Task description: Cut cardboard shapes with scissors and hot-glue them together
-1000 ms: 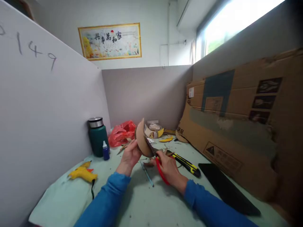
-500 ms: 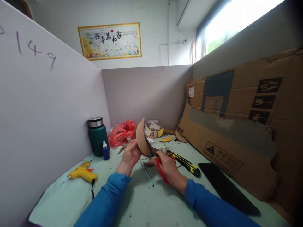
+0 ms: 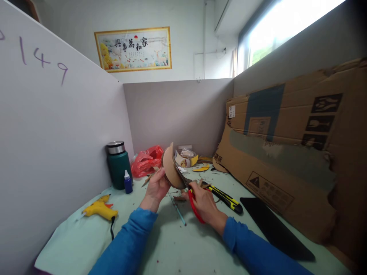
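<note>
Gripping the rounded cardboard piece [image 3: 171, 168] upright in my left hand [image 3: 156, 187], I am presenting its edge to the red-handled scissors [image 3: 195, 208] my right hand [image 3: 204, 202] is clasping.

- 2 hands in view, left hand [image 3: 156, 188] and right hand [image 3: 202, 202], plus 2 blue sleeves [image 3: 126, 244]
- 1 rounded cardboard cutout [image 3: 171, 170]
- 1 pair of red-handled scissors [image 3: 195, 209]
- 1 yellow and black utility knife [image 3: 226, 198]
- 1 yellow glue gun [image 3: 100, 209]
- 1 green flask [image 3: 117, 166] and 1 little blue bottle [image 3: 128, 182]
- 1 red plastic bag [image 3: 147, 159]
- 1 big flattened cardboard box [image 3: 286, 152]
- 1 black sheet [image 3: 275, 229]
- 1 framed picture [image 3: 133, 49]
- yellow scraps [image 3: 200, 168] at the back, 2 as far as I can tell
- tiny brown offcuts, honestly too small to count
</note>
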The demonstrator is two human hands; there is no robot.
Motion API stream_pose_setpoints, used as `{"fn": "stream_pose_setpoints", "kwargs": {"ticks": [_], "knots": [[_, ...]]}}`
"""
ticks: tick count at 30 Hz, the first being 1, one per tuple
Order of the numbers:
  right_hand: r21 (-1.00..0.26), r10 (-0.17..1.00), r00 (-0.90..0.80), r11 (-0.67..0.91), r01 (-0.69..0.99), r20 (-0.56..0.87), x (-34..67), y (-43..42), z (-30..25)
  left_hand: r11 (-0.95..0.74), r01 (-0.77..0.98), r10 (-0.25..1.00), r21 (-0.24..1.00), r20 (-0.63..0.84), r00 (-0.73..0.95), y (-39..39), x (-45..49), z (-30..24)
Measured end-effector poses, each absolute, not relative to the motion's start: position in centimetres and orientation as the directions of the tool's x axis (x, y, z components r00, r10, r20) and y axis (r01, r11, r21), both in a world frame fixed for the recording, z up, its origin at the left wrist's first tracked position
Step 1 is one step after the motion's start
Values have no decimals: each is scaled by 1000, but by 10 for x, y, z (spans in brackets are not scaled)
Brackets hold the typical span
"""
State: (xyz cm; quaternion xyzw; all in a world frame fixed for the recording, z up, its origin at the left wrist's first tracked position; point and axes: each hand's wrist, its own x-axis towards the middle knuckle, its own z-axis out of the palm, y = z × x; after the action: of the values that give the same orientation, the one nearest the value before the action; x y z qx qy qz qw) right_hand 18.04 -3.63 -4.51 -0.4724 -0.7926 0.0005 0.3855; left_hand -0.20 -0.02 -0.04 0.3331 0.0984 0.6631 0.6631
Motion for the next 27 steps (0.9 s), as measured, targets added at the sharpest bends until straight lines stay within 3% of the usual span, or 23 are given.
{"fn": "stream_pose_setpoints", "kwargs": {"ticks": [27], "knots": [[-380, 771, -231, 522, 763, 594, 177, -31, -49, -94, -809, 952, 581, 291, 98, 0, -2, -2]]}}
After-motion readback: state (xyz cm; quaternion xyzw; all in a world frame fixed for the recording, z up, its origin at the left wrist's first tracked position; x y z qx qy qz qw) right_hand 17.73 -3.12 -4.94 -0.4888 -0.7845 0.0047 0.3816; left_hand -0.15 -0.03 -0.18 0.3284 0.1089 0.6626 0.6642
